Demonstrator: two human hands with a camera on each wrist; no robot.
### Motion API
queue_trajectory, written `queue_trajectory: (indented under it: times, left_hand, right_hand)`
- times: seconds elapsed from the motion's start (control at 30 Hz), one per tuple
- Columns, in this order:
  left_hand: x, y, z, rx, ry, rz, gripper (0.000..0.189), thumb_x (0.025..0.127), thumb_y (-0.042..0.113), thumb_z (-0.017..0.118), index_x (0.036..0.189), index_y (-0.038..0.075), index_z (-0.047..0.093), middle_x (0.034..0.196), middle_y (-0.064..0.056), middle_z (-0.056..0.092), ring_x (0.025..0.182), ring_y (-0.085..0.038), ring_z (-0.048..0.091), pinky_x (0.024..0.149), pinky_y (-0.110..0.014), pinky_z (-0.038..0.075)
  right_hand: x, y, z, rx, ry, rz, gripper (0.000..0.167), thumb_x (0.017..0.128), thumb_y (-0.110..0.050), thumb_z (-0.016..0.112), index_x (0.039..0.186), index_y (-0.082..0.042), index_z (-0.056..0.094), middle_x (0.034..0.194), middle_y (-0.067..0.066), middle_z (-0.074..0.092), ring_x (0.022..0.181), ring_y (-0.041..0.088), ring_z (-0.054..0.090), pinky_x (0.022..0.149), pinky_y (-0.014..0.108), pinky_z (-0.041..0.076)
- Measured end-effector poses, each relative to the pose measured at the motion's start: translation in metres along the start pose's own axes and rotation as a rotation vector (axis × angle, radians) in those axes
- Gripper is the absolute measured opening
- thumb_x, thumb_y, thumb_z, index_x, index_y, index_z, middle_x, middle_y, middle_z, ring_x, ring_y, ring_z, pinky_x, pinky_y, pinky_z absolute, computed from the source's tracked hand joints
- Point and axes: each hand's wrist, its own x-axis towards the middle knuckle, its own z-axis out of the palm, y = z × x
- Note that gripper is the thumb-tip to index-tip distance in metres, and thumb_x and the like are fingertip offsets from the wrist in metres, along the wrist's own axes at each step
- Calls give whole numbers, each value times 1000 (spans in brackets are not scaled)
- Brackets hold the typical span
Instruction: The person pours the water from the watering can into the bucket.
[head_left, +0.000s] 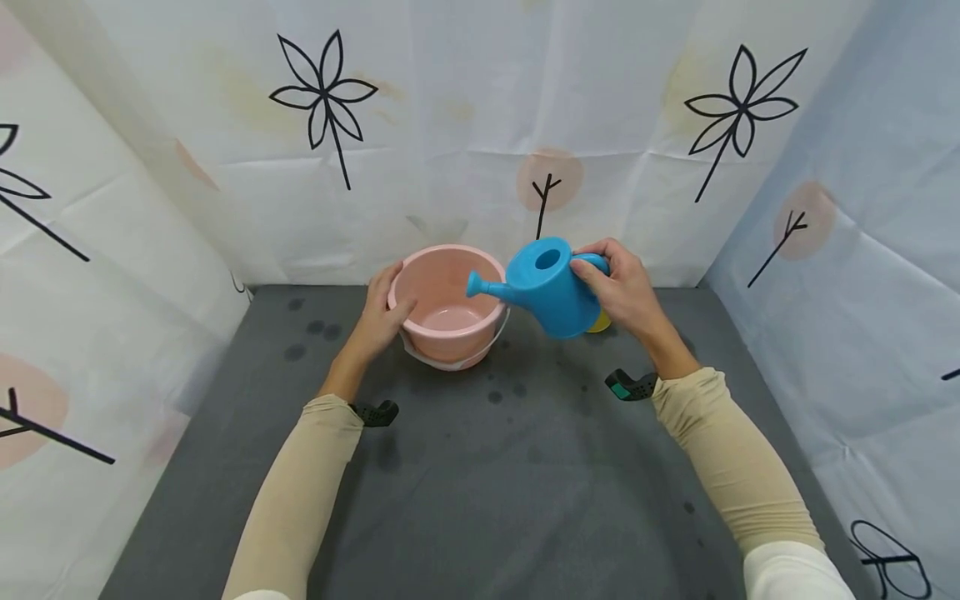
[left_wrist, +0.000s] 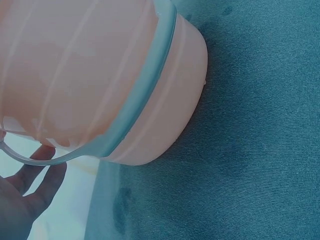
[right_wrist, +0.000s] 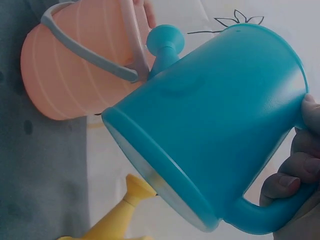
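Note:
A pink bucket (head_left: 450, 333) stands on the dark grey surface, its pale handle (left_wrist: 145, 75) hanging down in front. My left hand (head_left: 382, 312) holds the bucket's left rim, thumb over the inside and fingers around the outside. In my right hand (head_left: 622, 287) is the handle of a blue watering can (head_left: 562, 300), raised off the surface beside the bucket. Its spout (head_left: 491, 288) points left over the bucket's right rim, tilted only slightly. The right wrist view shows the can (right_wrist: 215, 115) from below, fingers (right_wrist: 282, 187) curled round its handle. No water stream is visible.
Behind the blue can, mostly hidden in the head view, is a yellow watering can (right_wrist: 112, 220). Dark wet spots (head_left: 295, 352) mark the grey cloth (head_left: 480, 500). White patterned curtains (head_left: 450, 125) enclose the back and both sides.

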Motion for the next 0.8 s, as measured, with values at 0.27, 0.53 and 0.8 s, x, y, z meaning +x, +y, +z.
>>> queue_trajectory:
  times: [0.27,0.53,0.8]
  left_hand:
    - [-2,0,-1,-7,12,1,72,101,24,60,163,16,25,168,-16,13,155,-37,17,125,-58,20]
    - [1,-2,2,-16,18,10,71,100,25,62,162,14,28,166,-19,16,154,-37,19,125,-56,21]
    - [1,-2,0,-38,4,-2,72,101,24,61,163,16,26,166,-19,14,153,-37,19,124,-56,23]
  right_hand:
    - [2,-7,0,-8,-31,4,37,106,-22,57,130,6,52,130,26,58,124,42,56,109,61,42]
    - [5,-6,0,-32,-28,-21,37,105,-21,57,129,7,52,127,27,59,120,41,57,106,60,44]
    - [9,-9,3,-44,-33,-46,34,106,-19,56,127,8,53,127,27,60,118,40,58,105,59,44]
